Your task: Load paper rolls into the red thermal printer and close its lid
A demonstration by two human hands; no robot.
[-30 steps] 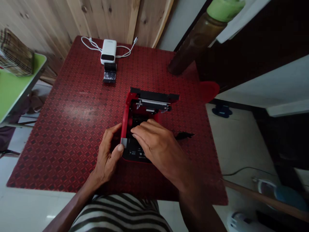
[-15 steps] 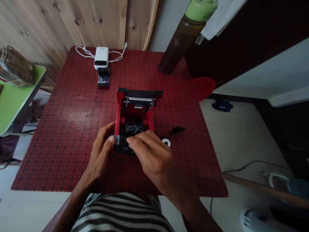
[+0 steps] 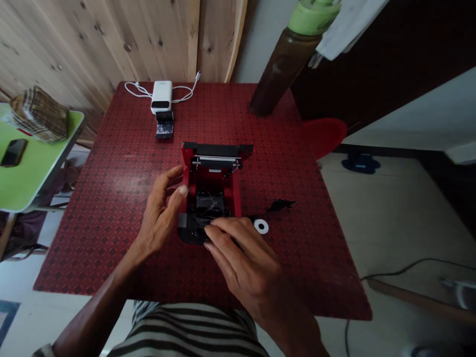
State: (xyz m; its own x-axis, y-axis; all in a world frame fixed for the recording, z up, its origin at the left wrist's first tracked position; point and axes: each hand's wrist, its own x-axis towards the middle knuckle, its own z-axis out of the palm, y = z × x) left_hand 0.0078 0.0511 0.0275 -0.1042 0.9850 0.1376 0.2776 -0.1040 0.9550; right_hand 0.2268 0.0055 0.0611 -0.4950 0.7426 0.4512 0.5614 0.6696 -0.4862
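A small red and black receipt printer (image 3: pixel 237 196) stands on the table with its lid raised, a roller showing under the lid. Inside lies a dark, shiny roll (image 3: pixel 209 201), and something black and glossy stretches from it toward the front edge. My left hand (image 3: pixel 159 210) is at the printer's left side, fingers apart, thumb at the top of the red wall. With fingers on top and thumb lower down, my right hand (image 3: pixel 241 253) grips the front right of the printer; its palm side is hidden. Just right of the printer sits a white ring-shaped roll (image 3: pixel 261 226).
A torn black scrap (image 3: pixel 281 205) lies to the right. Farther back are a white power bank (image 3: pixel 162 94) with a cable, a folded black strip (image 3: pixel 164 126) and a tall brown bottle (image 3: pixel 282 64). A green table (image 3: pixel 40 173) with a phone and plaid pouch stands left.
My left hand has slid from the printer's front left corner back along its side, its thumb leaving the black front. My right fingers have drawn back toward the front edge. The view has shifted slightly.
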